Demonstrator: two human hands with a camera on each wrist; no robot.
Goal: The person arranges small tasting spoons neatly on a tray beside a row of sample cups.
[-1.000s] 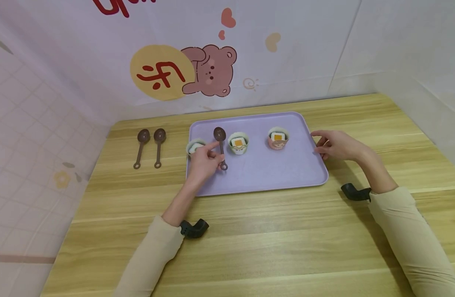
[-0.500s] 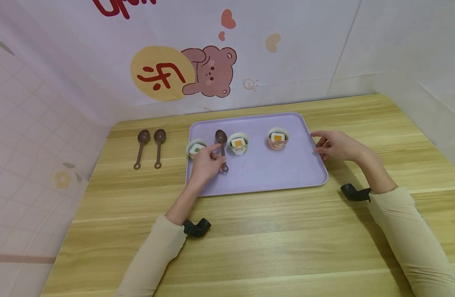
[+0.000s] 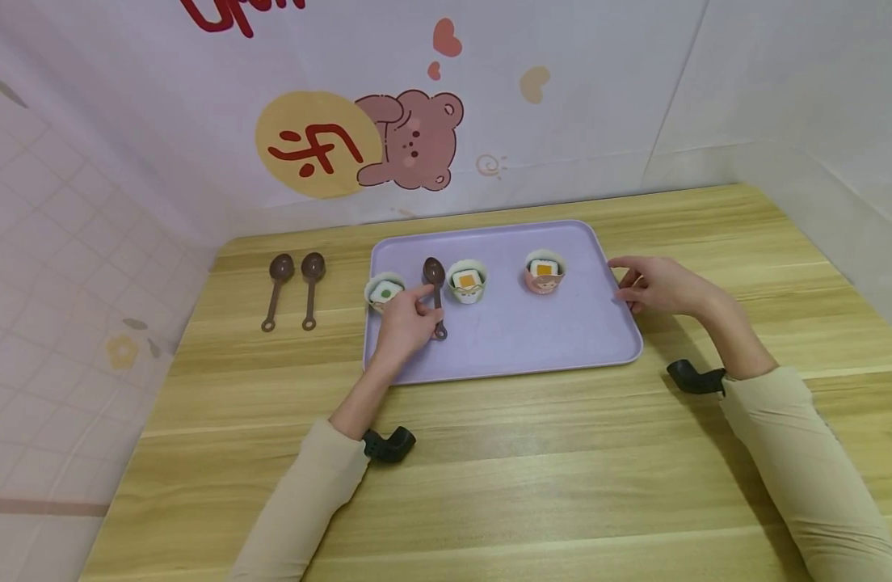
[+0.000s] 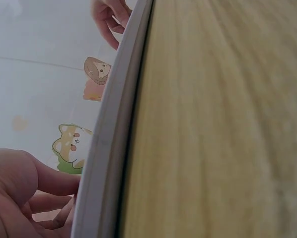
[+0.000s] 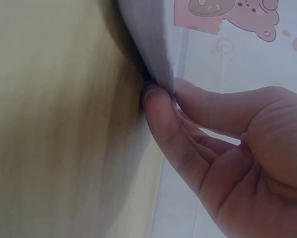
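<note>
On the purple tray [image 3: 533, 339], my left hand [image 3: 405, 322] pinches the handle of a brown spoon [image 3: 434, 271], its bowl pointing away from me. The spoon lies between a paper cup [image 3: 376, 293] at the tray's left edge and a green-trimmed paper cup [image 3: 468, 297]. A pink paper cup [image 3: 544, 281] stands farther right. Each cup holds a white piece with a coloured centre. My right hand [image 3: 660, 284] grips the tray's right rim between thumb and fingers, plain in the right wrist view. In the left wrist view the tray's rim hides the spoon.
Two more brown spoons, one left [image 3: 275, 291] and one right [image 3: 311, 289], lie side by side on the wooden table [image 3: 504, 477], left of the tray. A wall with a printed bear [image 3: 420, 141] rises behind the table.
My left hand has moved slightly right and towards me, bringing the spoon nearer the green-trimmed cup. The left cup shows more now. My right hand stays on the tray's rim.
</note>
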